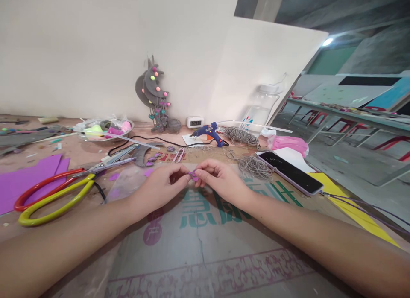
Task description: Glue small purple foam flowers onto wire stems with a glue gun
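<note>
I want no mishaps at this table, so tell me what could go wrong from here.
The small purple piece is pinched between the left hand and the right hand, so it might slip and drop. The scissors lie near the left forearm; a wide sweep of that arm could knock them. Loose gray yarn is bunched beside the phone, so moving the phone carelessly might tangle the strands.

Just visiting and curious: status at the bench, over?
Left hand, right hand: both pinching small purple piece. Scissors left, phone right: clear of hands.
</note>
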The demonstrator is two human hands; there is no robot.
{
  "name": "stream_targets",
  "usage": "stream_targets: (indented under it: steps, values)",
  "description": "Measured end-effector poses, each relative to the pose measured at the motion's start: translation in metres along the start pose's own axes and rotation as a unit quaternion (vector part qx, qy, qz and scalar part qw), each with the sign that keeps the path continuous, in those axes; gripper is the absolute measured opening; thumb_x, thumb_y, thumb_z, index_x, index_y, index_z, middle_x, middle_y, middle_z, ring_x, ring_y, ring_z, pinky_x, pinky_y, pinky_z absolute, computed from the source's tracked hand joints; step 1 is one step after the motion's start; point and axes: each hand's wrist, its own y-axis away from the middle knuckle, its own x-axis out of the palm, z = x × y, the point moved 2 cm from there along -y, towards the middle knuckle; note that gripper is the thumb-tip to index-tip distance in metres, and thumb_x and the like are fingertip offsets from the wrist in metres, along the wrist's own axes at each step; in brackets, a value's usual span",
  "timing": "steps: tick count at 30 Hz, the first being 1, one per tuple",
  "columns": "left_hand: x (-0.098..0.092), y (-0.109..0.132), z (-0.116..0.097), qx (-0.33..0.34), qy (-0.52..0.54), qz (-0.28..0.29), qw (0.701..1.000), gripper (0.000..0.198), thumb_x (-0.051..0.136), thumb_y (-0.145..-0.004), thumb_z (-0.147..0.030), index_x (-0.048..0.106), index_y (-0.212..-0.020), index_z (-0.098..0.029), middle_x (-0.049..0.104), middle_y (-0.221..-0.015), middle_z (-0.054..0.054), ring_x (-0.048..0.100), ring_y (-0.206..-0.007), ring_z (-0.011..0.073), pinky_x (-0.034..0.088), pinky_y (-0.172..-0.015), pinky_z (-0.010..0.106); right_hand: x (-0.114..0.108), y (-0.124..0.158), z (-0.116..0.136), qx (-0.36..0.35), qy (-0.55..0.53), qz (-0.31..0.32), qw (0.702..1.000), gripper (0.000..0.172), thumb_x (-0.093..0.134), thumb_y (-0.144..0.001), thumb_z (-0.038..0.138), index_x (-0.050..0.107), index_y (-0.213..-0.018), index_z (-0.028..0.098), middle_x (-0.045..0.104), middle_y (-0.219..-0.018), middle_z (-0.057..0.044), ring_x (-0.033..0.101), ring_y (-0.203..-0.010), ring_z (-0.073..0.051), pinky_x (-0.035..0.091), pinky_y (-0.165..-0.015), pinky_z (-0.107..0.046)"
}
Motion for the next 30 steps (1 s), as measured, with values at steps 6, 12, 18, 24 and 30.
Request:
stream_targets:
  steps: [6,12,18,24,30]
  values:
    - [0.0,0.0,0.001,-0.008,-0.016,-0.001,1.0,0.021,0.041,-0.084,-0.025,0.06,-0.078,-0.017,0.059,-0.07,-0.001,0.05,-0.065,0.0125,0.035,-0.057,0.023,0.001,0.0,-0.001,-0.008,0.015,0.011,1.0,0.014,0.057,-0.08,0.032,0.056,-0.079,0.018,0.061,-0.065,0.001,0.056,-0.059,-0.009,0.045,-0.06,-0.022]
    - [0.0,0.0,0.001,-0.019,-0.032,-0.015,0.999,0.019,0.045,-0.081,-0.026,0.059,-0.073,-0.017,0.059,-0.068,-0.001,0.05,-0.063,0.0124,0.035,-0.056,0.022,0.0,0.0,-0.004,-0.006,0.071,0.012,0.997,0.019,0.054,-0.081,0.036,0.058,-0.086,0.018,0.06,-0.066,0.001,0.056,-0.061,-0.011,0.045,-0.059,-0.023]
    - [0.001,0.001,0.002,-0.02,-0.036,-0.011,0.999,0.024,0.043,-0.084,-0.032,0.059,-0.074,-0.017,0.058,-0.068,-0.002,0.05,-0.064,0.0126,0.035,-0.056,0.023,0.0,-0.001,-0.001,0.0,0.045,-0.015,0.999,0.015,0.055,-0.08,0.032,0.056,-0.08,0.017,0.059,-0.062,0.002,0.054,-0.056,-0.008,0.043,-0.056,-0.021]
    - [0.001,0.0,0.004,-0.002,-0.045,0.005,0.999,0.032,0.041,-0.086,-0.037,0.057,-0.068,-0.016,0.055,-0.063,-0.002,0.049,-0.063,0.013,0.035,-0.057,0.023,-0.001,-0.001,0.005,0.001,0.007,-0.029,1.0,0.013,0.056,-0.08,0.03,0.054,-0.078,0.017,0.061,-0.062,0.002,0.056,-0.056,-0.009,0.046,-0.058,-0.022]
    - [0.002,0.0,0.003,0.018,-0.036,0.021,0.999,0.032,0.041,-0.087,-0.034,0.06,-0.068,-0.016,0.058,-0.063,-0.001,0.051,-0.063,0.0122,0.036,-0.057,0.022,0.002,0.0,0.007,-0.005,0.008,-0.024,1.0,0.013,0.056,-0.08,0.03,0.055,-0.077,0.017,0.06,-0.062,0.002,0.056,-0.057,-0.009,0.047,-0.059,-0.022]
